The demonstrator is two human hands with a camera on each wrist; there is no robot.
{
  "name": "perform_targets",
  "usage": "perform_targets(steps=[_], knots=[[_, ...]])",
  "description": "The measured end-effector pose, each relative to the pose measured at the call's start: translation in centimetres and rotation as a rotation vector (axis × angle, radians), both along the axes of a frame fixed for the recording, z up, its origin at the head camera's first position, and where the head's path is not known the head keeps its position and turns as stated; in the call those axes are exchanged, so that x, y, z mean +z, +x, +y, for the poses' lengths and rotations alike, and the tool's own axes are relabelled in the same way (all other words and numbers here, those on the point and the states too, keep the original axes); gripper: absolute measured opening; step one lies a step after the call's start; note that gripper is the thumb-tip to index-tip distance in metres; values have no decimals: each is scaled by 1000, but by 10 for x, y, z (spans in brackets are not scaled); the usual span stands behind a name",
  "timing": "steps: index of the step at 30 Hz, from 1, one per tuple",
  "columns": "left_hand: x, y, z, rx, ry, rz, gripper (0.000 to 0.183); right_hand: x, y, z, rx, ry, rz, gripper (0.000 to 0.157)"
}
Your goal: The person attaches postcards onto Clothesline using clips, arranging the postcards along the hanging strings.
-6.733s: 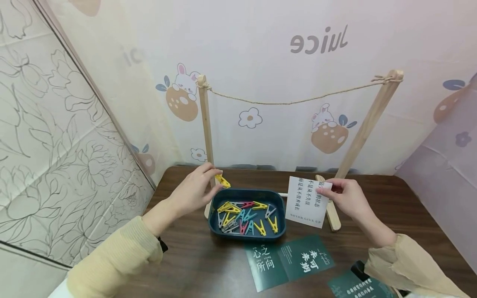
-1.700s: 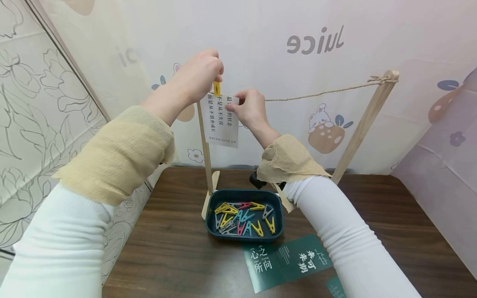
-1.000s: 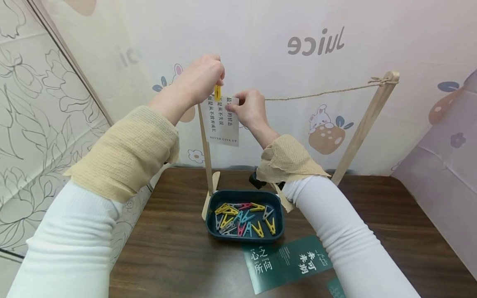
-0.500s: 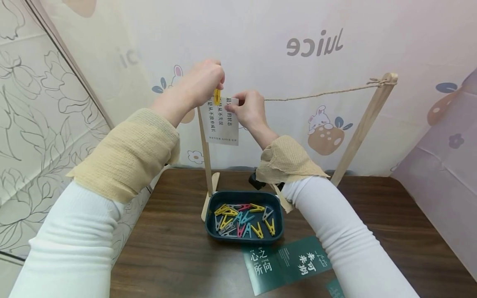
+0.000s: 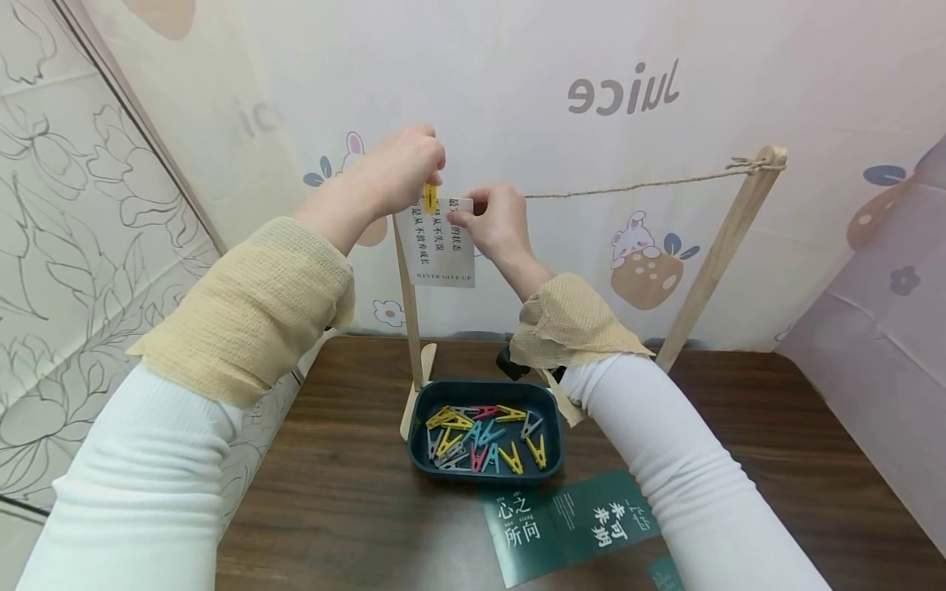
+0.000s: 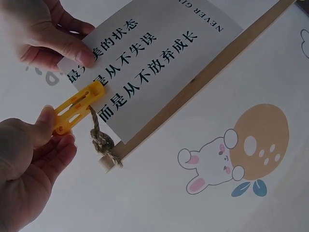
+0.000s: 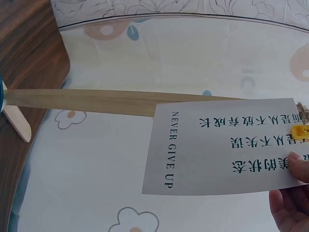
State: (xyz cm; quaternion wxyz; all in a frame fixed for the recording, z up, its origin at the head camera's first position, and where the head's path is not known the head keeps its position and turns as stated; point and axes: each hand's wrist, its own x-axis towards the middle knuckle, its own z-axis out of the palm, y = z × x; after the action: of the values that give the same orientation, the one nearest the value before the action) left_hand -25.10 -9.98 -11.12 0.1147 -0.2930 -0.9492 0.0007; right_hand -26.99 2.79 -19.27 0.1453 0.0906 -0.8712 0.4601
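Left hand (image 5: 406, 171) up at the line, thumb and fingers pinching the yellow clip (image 5: 431, 198); its far end overlaps the top edge of the white card (image 5: 443, 254). Whether the clip bites yet, cannot tell. Right hand (image 5: 500, 223) pinches the same card at its upper right corner, thumb on the printed face. Card hangs upright at the rope (image 5: 628, 189), close to the left post (image 5: 410, 304), "NEVER GIVE UP" along its lower edge. Left wrist view: rope knot just beside the clip.

Change: 6.7 s ago both hands were low, clip above the tray's back left corner, card off to the tray's right; now both are at the rope. Since 1.7 s ago the clip sits lower over the card.

Dark blue tray (image 5: 485, 479) on the table (image 5: 355, 427), holding loose clips (image 5: 452, 419) in yellow, grey, teal and red. Green sheet (image 5: 569, 525) lies in front.
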Motion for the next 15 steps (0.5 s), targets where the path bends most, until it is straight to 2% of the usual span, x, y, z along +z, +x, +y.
perform_targets(steps=[8, 15], knots=[[-2, -2, -2, -13, -2, -3, 23, -3, 3, 5, 12, 10, 3, 16], [-5, -3, -4, -3, 39, -16, 23, -8, 3, 9, 26, 25, 6, 18]])
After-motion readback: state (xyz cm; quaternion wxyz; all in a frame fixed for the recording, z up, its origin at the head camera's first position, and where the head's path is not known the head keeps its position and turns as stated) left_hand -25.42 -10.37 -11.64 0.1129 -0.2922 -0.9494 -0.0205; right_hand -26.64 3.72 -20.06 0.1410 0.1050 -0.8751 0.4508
